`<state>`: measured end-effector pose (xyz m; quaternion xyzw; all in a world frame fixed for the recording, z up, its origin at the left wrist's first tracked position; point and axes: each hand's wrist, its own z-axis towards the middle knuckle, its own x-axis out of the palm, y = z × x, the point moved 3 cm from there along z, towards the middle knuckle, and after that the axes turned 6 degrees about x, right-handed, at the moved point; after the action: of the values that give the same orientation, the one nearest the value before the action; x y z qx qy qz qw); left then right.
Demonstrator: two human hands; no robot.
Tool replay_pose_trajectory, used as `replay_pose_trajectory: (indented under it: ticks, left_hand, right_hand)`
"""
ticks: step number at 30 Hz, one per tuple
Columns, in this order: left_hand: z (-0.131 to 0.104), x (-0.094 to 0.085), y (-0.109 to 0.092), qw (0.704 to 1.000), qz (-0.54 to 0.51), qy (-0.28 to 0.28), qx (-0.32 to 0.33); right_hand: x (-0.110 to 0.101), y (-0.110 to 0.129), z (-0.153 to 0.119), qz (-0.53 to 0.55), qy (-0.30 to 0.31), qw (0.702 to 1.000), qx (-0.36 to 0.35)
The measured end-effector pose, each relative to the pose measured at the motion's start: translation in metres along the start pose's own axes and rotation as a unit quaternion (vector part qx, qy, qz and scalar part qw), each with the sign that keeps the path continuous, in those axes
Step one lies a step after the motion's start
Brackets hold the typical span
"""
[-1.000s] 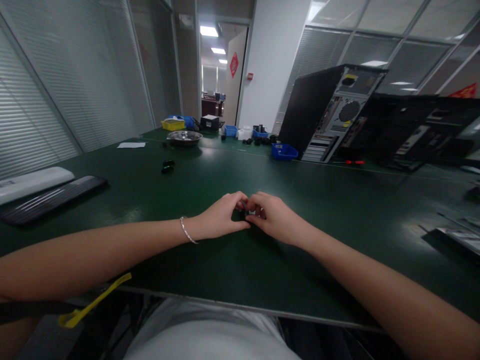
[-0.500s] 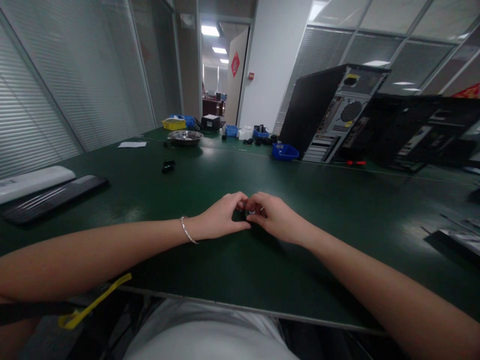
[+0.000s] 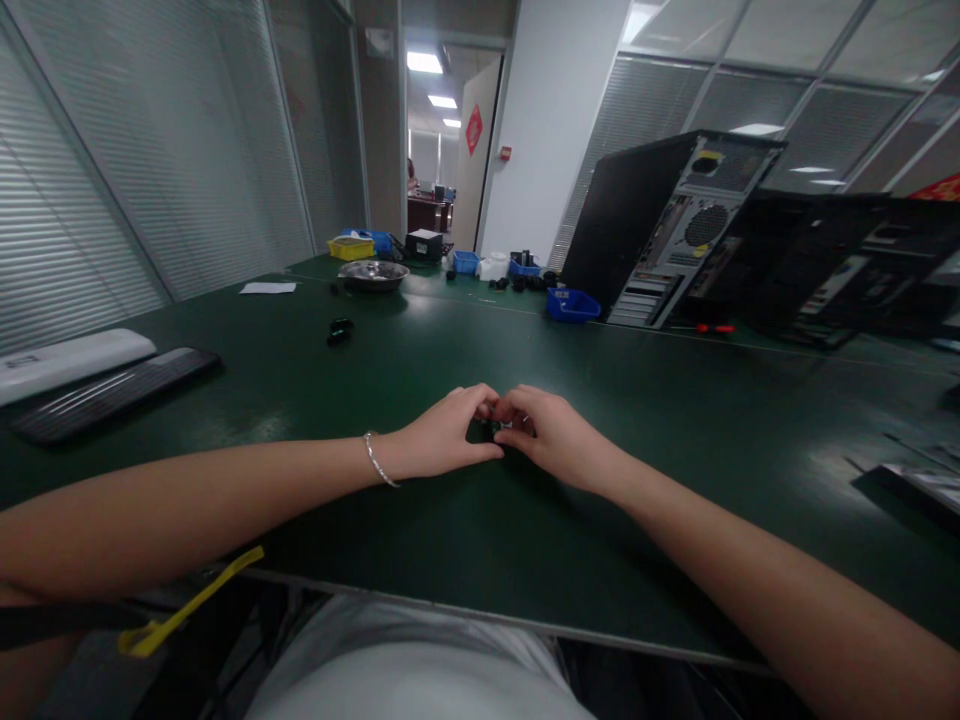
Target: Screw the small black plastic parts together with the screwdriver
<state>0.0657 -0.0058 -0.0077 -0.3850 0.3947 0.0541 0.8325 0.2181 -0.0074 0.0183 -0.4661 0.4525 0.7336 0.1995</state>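
Observation:
My left hand [image 3: 450, 432] and my right hand [image 3: 553, 432] meet just above the green tabletop [image 3: 420, 520], fingertips almost touching. Between them is a small dark part [image 3: 495, 427] with a light spot, mostly hidden by the fingers. My right thumb and fingers are closed in a pinch on it. On the other side, my left fingers curl against the same part, while the left thumb stretches out beneath it. What kind of part it is cannot be made out. A silver bracelet [image 3: 380, 460] circles my left wrist.
To the left lie a black keyboard [image 3: 120, 392] and a long white object [image 3: 75, 362]. Small black parts [image 3: 340, 331] and a metal bowl [image 3: 373, 275] sit farther back. A blue bin [image 3: 572, 305] stands by a computer tower [image 3: 630, 220]. A person [image 3: 412, 174] shows through the doorway.
The view has shifted slightly, moving the scene a little to the right. My hands keep almost the same pose around the small part. A person has come into sight through the doorway.

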Motion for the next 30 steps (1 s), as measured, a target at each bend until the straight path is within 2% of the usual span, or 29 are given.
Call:
replay_pose_trajectory:
  ticks: [6, 11, 18, 30]
  left_hand:
    - [0.0, -0.001, -0.002, 1.0, -0.017, -0.005, -0.004]
    - [0.0, 0.0, -0.001, 1.0, -0.01, 0.001, -0.003]
    - [-0.001, 0.0, 0.001, 1.0, -0.006, 0.003, 0.007]
    - [0.0, 0.0, 0.001, 1.0, 0.0, 0.004, 0.008]
  right_hand:
    - [0.004, -0.007, 0.001, 0.047, 0.005, 0.999, 0.007]
    - [0.003, -0.007, 0.0, 0.038, 0.009, 0.999, 0.001]
    - [-0.002, -0.007, -0.007, 0.068, 0.047, 0.997, -0.007]
    - [-0.004, -0.003, -0.01, 0.048, 0.031, 0.998, -0.02]
